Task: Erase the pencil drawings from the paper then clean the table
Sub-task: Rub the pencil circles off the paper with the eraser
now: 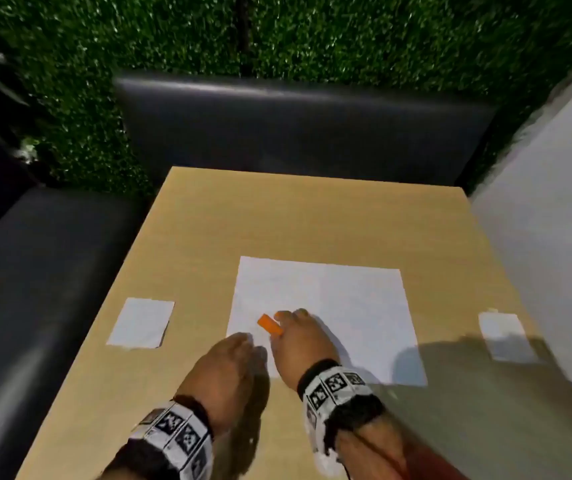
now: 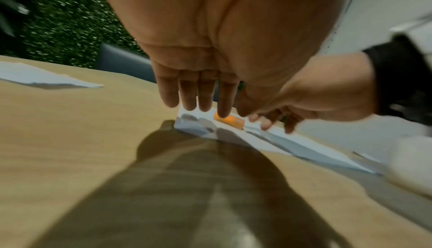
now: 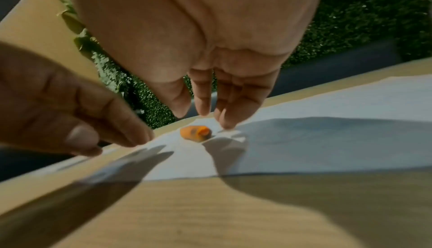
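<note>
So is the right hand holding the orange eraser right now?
No, the eraser lies loose on the paper, with the right hand above it and its straight fingers not around it.

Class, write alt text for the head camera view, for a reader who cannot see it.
An orange eraser lies on a large white sheet of paper on a tan table, with the right hand open just beside it. The left hand hovers open at the paper's near left corner; smaller white papers lie at either side.

pencil marks on paper [image 1: 326,306] too faint, forearms cropped
</note>
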A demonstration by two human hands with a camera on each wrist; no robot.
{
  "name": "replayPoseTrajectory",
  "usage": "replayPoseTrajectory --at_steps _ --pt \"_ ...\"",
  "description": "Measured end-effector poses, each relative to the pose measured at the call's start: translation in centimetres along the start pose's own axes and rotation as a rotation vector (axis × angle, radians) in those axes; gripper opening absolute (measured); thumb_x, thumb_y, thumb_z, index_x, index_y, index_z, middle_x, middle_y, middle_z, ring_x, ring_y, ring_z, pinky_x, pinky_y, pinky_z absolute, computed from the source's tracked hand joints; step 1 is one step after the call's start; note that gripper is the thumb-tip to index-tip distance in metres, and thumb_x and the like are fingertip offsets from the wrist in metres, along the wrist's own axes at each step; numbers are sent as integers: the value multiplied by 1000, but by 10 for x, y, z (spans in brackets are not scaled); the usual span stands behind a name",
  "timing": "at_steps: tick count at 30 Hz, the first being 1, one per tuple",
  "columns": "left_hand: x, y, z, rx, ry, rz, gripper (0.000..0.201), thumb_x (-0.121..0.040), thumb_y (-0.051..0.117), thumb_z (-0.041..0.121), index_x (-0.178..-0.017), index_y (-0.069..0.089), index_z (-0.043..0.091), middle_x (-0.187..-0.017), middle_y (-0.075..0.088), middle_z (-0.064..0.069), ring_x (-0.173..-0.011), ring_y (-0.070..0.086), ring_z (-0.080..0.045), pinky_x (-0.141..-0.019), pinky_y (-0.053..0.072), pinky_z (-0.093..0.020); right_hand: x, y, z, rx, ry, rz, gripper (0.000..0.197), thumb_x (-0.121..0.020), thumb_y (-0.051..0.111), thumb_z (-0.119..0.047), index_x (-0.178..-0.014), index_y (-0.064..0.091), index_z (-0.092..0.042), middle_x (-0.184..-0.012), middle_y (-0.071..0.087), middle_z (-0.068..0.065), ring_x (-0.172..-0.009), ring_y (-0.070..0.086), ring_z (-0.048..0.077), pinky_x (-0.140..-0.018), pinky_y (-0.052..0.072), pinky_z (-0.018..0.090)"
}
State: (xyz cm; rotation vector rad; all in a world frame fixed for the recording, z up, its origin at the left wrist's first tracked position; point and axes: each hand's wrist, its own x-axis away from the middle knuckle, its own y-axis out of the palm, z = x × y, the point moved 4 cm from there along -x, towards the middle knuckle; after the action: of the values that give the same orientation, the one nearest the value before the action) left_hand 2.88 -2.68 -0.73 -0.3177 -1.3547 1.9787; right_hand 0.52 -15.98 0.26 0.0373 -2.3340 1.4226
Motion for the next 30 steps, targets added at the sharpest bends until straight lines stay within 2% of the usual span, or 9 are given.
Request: replayPoseTrajectory --at_steps 8,10,13,16,19,22,24,28,30 --pt "0 19 -12 -83 27 -39 42 -80 45 31 -117 59 18 -119 60 -2 -104 58 -23 -84 51 -33 -25 6 -7 -49 101 48 49 -86 55 -15 -132 39 -13 -126 51 12 -118 50 30 -95 43 37" --pt "3 17 -10 -161 40 -32 43 -77 40 33 -108 63 15 -107 67 -8 -93 65 -28 -76 55 -37 -10 -6 17 -127 129 95 41 -90 51 -17 -130 42 -17 -122 53 4 -117 50 22 -96 42 33" --pt "-1 19 -3 -201 34 -73 46 -73 39 33 -102 66 9 -100 66 -11 -88 64 -32 -77 53 -38 31 -16 74 -214 162 126 9 -96 45 -20 -97 53 -23 -79 56 -4 -76 55 15 -71 39 27" --pt "-13 18 22 -134 32 -29 42 -76 44 32 -103 65 9 -111 62 -14 -98 62 -33 -82 51 -40 71 -31 132 -155 386 273 7 -90 59 -26 -97 61 -24 -87 66 -3 -77 61 17 -67 40 21" --pt "-36 30 56 -37 74 -37 49 -87 51 33 -130 51 11 -147 36 -16 -136 33 -33 -108 28 -39 84 -34 153 -235 455 250 6 -90 61 -23 -94 64 -26 -91 71 -3 -73 62 11 -63 44 12" --pt "-57 55 72 -84 35 -161 73 -88 46 51 -148 13 26 -159 -9 -6 -145 -10 -24 -115 2 -43 70 -23 147 -264 418 235 16 -84 69 -26 -99 68 -21 -97 71 -3 -88 65 14 -77 46 20" --pt "-64 68 73 -129 -31 -247 84 -86 44 60 -147 -6 33 -157 -20 -2 -143 -19 -24 -114 -3 -51 55 -12 134 -368 354 247 12 -79 73 -24 -89 69 -19 -93 71 -1 -86 65 16 -79 50 26" --pt "-65 72 69 -52 -126 -289 97 -84 49 59 -147 -18 28 -156 -23 1 -142 -21 -19 -115 -6 -49 26 0 107 -347 247 191 13 -85 61 -13 -75 63 -21 -87 63 0 -72 53 6 -62 35 5" --pt "-63 71 69 -77 -157 -297 97 -85 47 57 -146 -21 25 -154 -28 -3 -141 -25 -20 -115 -8 -48 19 5 101 -322 233 158 20 -85 57 -10 -70 56 -23 -89 63 0 -74 56 8 -63 34 8"
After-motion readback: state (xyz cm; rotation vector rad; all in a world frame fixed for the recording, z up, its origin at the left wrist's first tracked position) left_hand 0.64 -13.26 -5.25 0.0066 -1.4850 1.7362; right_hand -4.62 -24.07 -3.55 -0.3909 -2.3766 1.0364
